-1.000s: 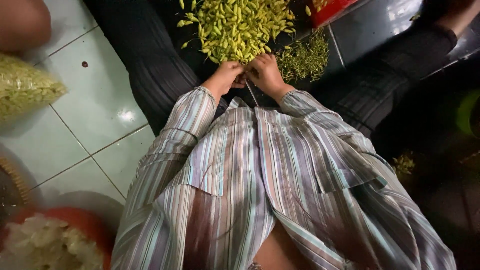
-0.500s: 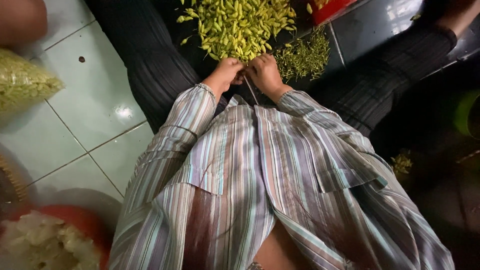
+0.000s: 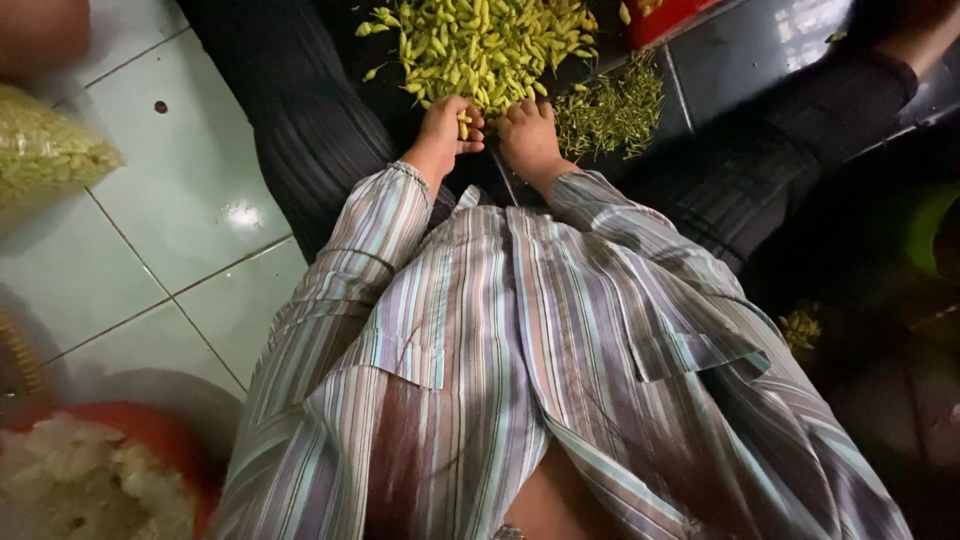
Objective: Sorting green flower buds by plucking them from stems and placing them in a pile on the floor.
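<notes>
Head view: A person in a striped shirt [image 3: 520, 330] sits with legs spread in dark trousers [image 3: 300, 130], working at the near edge of a heap of yellow-green buds [image 3: 480, 40] piled between the knees. The left hand [image 3: 450, 128] is curled around one bud [image 3: 463, 128] at the heap's near edge, fingertips pinched on it. The right hand [image 3: 527, 135] rests knuckles-up just beside it, fingers folded under; whether it grips anything cannot be told. The step in hand looks like picking a single bud out for trimming. A smaller pile of thin green stalks [image 3: 610, 110] lies just right of the right hand, so the move that follows likely calls for a short reach that way, kept low and close to the body.

Room is tight: both thighs wall in the heap, and a red container [image 3: 668, 18] crowds its far right edge. To the left, pale floor tiles [image 3: 170, 250] lie open, bordered by a bag of greenish buds [image 3: 45, 155] and, near the lower corner, a red bowl [image 3: 150, 430] of white petals [image 3: 80, 480].
</notes>
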